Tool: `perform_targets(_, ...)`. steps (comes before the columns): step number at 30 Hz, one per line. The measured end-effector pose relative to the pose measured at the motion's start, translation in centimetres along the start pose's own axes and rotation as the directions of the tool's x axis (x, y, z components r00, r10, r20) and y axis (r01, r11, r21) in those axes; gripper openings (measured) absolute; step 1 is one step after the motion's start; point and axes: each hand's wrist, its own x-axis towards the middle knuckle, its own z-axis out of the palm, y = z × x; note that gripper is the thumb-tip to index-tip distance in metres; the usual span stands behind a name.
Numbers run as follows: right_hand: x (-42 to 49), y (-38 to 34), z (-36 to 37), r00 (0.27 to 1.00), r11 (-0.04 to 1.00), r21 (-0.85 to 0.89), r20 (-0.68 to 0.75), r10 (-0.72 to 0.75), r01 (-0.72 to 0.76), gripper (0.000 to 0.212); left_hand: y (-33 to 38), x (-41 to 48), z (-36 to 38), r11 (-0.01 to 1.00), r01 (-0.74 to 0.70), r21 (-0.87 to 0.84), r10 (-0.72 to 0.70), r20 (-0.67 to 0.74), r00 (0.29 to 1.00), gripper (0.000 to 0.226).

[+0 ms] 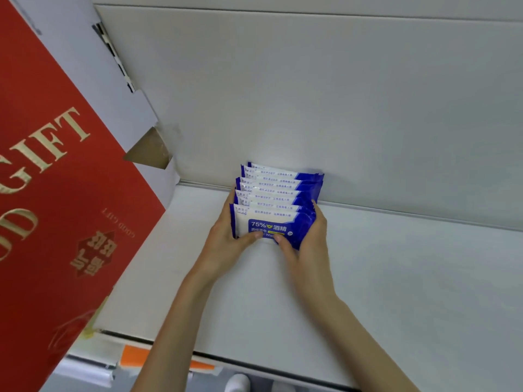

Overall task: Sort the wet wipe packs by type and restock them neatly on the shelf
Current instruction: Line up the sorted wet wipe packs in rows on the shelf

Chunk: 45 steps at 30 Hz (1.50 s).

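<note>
gripping wipe packs [276, 203] between both hands' fingers [284, 241], on shelf [396, 278].

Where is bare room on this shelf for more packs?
Bare: the shelf right of the right hand, back wall to front edge; a narrower strip between red gift box and left hand. Crowded: both hands clasp the alcohol wipe packs.

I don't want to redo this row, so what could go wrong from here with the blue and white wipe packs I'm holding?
One: the blue-and-white soft plastic wet wipe packs stand on edge in a row on the flat white shelf, held by the left hand and right hand near the front; once released, they may topple forward. Two: both hands reach only the front packs, so a push could skew the rear ones.
</note>
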Motion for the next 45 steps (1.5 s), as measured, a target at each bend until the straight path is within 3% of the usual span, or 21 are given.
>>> perform_targets(7,1.3,0.2,0.0,0.994,0.962,-0.257,-0.032,-0.105,0.093,0.086,0.6,1.3,-1.3,0.986,-0.024,0.165,0.027,-0.014,1.0,0.099)
perform_targets(20,0.1,0.2,-1.3,0.997,0.981,-0.189,-0.046,-0.061,0.051,0.099,0.2,-1.5,-1.7,0.942,0.122,0.314,-0.051,-0.225,0.973,0.103)
perform_targets(25,-4.3,-0.2,-4.5,0.994,0.942,-0.323,-0.03,-0.104,0.089,0.091,1.4,-5.3,-0.6,0.92,0.094,0.38,0.035,-0.319,0.947,0.096)
perform_targets(31,-13.6,-0.3,-10.2,0.996,0.865,-0.494,0.013,-0.094,0.088,0.072,4.1,-14.3,2.5,0.893,-0.047,0.447,0.163,-0.224,0.961,0.074)
perform_targets(36,-25.7,0.5,-13.3,0.993,0.901,-0.432,-0.086,-0.084,0.039,0.069,4.0,-26.8,6.9,0.946,-0.08,0.313,0.14,-0.174,0.975,0.064)
perform_targets(40,-35.7,0.9,-16.6,0.994,0.902,-0.427,-0.111,0.016,-0.062,0.073,3.8,-35.9,11.2,0.973,-0.023,0.23,0.035,-0.048,0.998,0.062)
perform_targets(45,-42.8,1.4,-24.8,0.971,0.88,-0.433,-0.211,0.111,-0.195,0.064,6.2,-40.9,17.5,0.967,-0.085,0.241,0.047,0.157,0.986,0.058)
